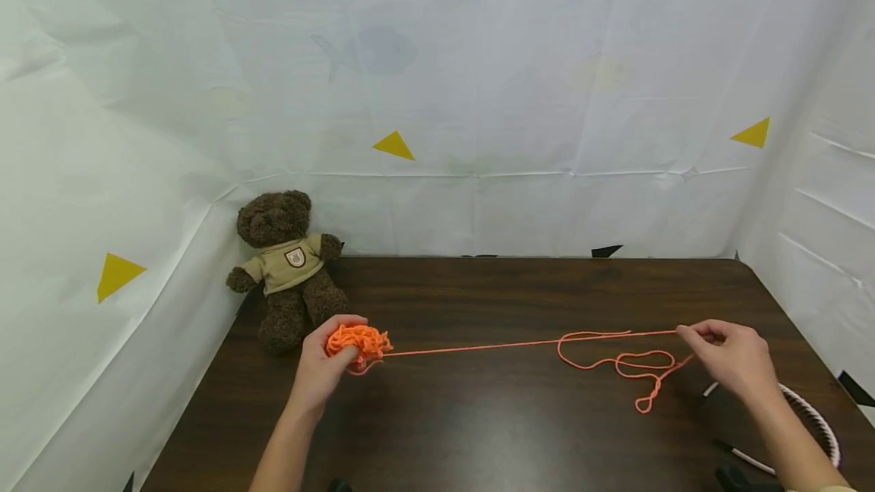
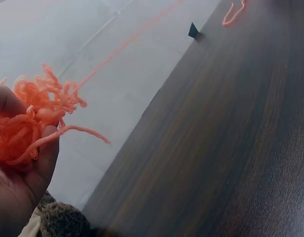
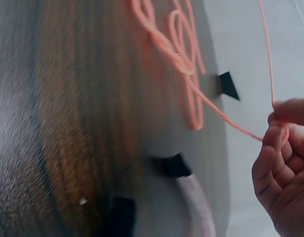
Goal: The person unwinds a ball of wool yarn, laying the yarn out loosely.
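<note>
My left hand (image 1: 321, 367) grips a tangled bundle of orange yarn (image 1: 358, 342) above the left part of the table. One strand (image 1: 478, 347) runs taut from the bundle across to my right hand (image 1: 734, 359), which pinches it between thumb and fingertips. Beyond the pinch, the yarn slants down to slack loops (image 1: 642, 363) on the right side of the table. In the left wrist view a short loose end (image 2: 88, 131) sticks out of the bundle. The right wrist view shows the yarn bending sharply at the fingertips (image 3: 276, 118).
A brown teddy bear (image 1: 287, 264) in a tan shirt sits at the table's back left corner. A white braided cord (image 1: 816, 412) curves beside my right forearm. White sheeting (image 1: 513, 211) rises behind the dark wooden table (image 1: 492, 416).
</note>
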The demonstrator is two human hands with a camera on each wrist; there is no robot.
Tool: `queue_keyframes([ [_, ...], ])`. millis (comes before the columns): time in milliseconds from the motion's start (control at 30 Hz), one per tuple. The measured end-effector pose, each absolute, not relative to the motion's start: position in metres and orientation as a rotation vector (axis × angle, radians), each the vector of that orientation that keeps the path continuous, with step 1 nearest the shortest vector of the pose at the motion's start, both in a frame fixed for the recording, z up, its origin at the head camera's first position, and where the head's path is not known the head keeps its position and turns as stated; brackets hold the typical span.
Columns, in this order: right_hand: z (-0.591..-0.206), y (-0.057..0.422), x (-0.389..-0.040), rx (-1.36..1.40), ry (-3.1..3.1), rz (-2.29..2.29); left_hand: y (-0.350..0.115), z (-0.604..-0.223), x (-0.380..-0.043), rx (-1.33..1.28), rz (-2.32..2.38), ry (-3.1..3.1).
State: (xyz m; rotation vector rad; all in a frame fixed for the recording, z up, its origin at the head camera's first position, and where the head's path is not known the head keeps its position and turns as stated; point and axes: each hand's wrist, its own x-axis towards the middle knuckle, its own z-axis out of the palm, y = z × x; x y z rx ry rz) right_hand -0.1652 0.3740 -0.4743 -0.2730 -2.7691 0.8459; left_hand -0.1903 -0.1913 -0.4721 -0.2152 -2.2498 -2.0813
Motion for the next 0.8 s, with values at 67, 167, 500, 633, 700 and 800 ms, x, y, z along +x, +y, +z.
queue_keyframes([
  [67, -0.479, 0.379, -0.165, -0.338, -2.767, 0.822, -0.193, -0.472, -0.19, -0.211, -2.095, -2.237],
  [167, -0.484, 0.384, -0.165, -0.415, -2.767, 0.803, -0.196, -0.471, -0.189, -0.203, -2.095, -2.222],
  [500, -0.499, 0.382, -0.166, -0.295, -2.849, 0.704, -0.188, -0.473, -0.19, -0.23, -2.091, -2.243],
  [633, -0.503, 0.375, -0.17, -0.175, -2.862, 0.668, -0.177, -0.475, -0.189, -0.277, -2.106, -2.278],
  [700, -0.505, 0.372, -0.172, -0.145, -2.871, 0.66, -0.172, -0.475, -0.188, -0.288, -2.115, -2.292],
  [800, -0.508, 0.37, -0.173, -0.119, -2.88, 0.658, -0.168, -0.477, -0.187, -0.287, -2.128, -2.312],
])
